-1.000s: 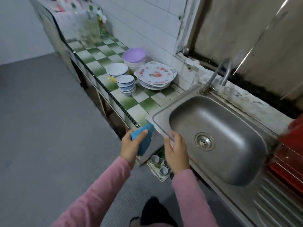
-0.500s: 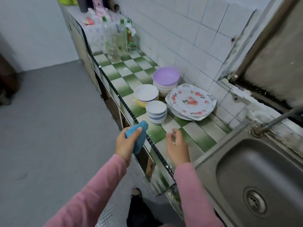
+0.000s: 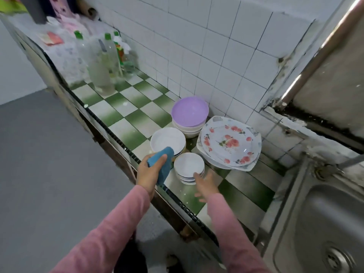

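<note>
Honestly, the stack of small bowls looks 1 clumsy lift away from a spill.

Working down by size: the desk (image 3: 118,99) is glossy tile, and its front edge runs close beside everything I am reaching for, so whatever slides toward me goes to the floor. The floral plates (image 3: 230,142) lie just beside the stack on its right, and a sideways shove could knock them. The stack of small bowls (image 3: 188,164) stands near that front edge. My right hand (image 3: 205,184) has its grip apart, with loose fingers at the near rim and nothing held yet. I judge that lifting from 1 side could tip the top bowl off. My left hand (image 3: 146,174) has its grip clamped on the blue sponge (image 3: 163,166), so it cannot steady anything.
</note>
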`<action>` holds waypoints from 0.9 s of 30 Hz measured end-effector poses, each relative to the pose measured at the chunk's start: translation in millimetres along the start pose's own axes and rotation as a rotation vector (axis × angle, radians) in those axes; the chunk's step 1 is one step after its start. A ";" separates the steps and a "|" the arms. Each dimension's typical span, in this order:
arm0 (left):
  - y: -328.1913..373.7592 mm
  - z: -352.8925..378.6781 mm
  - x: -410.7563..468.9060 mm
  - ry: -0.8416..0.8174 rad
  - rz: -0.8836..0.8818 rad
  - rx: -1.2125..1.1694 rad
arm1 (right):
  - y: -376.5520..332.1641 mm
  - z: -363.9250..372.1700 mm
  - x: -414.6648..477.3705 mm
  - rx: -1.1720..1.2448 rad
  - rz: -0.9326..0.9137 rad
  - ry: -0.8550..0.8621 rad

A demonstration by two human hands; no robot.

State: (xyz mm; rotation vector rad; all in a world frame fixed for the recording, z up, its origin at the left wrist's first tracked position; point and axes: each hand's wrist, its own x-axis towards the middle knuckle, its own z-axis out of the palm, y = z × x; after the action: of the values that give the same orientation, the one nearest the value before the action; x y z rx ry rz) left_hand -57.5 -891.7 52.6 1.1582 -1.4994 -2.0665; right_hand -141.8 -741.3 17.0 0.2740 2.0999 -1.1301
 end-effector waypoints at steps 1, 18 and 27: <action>3.8 0.6 12.9 -0.030 -0.016 0.018 | -1.7 8.5 4.3 0.039 0.030 0.021; 55.7 -2.7 117.0 -0.513 -0.117 0.291 | -39.8 59.5 9.4 0.089 0.186 0.421; 51.8 14.2 124.1 -0.528 -0.142 0.331 | -40.2 46.6 16.2 0.067 0.201 0.387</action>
State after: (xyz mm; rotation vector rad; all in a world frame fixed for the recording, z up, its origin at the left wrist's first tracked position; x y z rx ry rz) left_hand -154.0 -986.4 49.5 0.8771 -2.1202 -2.4131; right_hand -149.9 -804.4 15.1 0.7719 2.3026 -1.0931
